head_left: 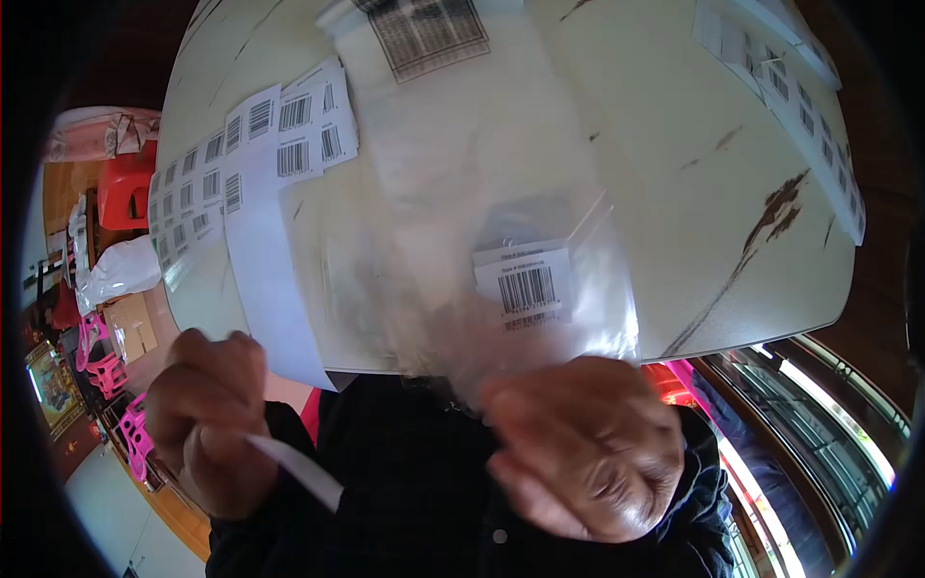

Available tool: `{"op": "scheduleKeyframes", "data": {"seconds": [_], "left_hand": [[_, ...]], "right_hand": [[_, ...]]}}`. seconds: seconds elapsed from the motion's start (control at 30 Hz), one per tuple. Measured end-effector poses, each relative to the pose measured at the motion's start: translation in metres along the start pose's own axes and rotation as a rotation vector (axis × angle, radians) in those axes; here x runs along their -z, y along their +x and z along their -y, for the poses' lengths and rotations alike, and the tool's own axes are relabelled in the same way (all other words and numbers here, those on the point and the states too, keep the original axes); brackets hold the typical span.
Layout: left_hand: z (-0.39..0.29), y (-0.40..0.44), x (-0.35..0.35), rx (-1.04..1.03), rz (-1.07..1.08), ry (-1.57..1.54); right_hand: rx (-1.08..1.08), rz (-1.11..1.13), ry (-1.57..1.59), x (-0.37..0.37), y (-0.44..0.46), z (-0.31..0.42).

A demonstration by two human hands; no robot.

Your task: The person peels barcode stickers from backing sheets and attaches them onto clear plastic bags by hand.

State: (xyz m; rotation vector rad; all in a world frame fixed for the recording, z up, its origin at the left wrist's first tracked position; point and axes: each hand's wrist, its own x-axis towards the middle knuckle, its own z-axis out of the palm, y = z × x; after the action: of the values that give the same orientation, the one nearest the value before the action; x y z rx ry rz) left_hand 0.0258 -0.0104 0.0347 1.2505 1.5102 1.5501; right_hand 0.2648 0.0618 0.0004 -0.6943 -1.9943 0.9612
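Note:
My left hand (210, 424) is closed, with a small white paper strip (299, 472) pinched in it and hanging toward my dark sleeve. My right hand (588, 448) is curled at the near edge of a clear plastic bag (434, 212), its fingertips blurred against the film. That bag lies in a stack of similar bags reaching toward the table's far side. Near its close end shows a white barcode label (525, 286), with part of another just beneath. Dark printed text (429, 37) covers the far end.
Sheets of barcode labels (198, 197) and a long white backing strip (265, 250) lie left of the bags on the marbled table (694, 193). More label sheets (805, 116) line the right edge. Beyond the table stand a red stool (127, 188) and pink stools (106, 371).

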Motion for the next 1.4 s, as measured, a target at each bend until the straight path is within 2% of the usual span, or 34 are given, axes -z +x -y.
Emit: {"op": "scheduleKeyframes", "data": {"seconds": [0.03,0.07,0.13,0.17,0.3,0.97,1.13,1.33,1.4], "left_hand": [[0.001,-0.001,-0.003,0.096,-0.005,-0.025],[0.002,-0.002,-0.007,0.192,-0.011,-0.05],[0.003,-0.003,-0.013,0.389,-0.021,-0.103],[0.003,-0.003,-0.016,0.392,-0.019,-0.102],[0.002,-0.002,-0.023,0.625,0.195,-0.278],[0.006,0.008,-0.036,0.83,0.458,-0.697],[0.003,0.013,-0.044,0.96,0.484,-0.673],[0.007,0.01,-0.053,0.991,0.451,-0.665],[0.009,0.006,-0.054,0.982,0.381,-0.71]], "right_hand": [[0.086,-0.036,-0.199,0.004,0.002,-0.01],[0.086,-0.037,-0.197,0.004,0.001,-0.019],[0.084,-0.133,-0.576,0.0,-0.005,-0.036],[0.081,-0.133,-0.575,0.0,-0.005,-0.039],[0.056,-0.089,-0.57,0.0,-0.006,-0.046],[0.221,-0.22,-0.606,-0.003,-0.015,-0.052],[0.2,-0.204,-0.633,-0.005,-0.015,-0.053],[0.141,-0.168,-0.489,0.0,-0.021,-0.045],[0.139,-0.167,-0.463,0.001,-0.021,-0.044]]}}
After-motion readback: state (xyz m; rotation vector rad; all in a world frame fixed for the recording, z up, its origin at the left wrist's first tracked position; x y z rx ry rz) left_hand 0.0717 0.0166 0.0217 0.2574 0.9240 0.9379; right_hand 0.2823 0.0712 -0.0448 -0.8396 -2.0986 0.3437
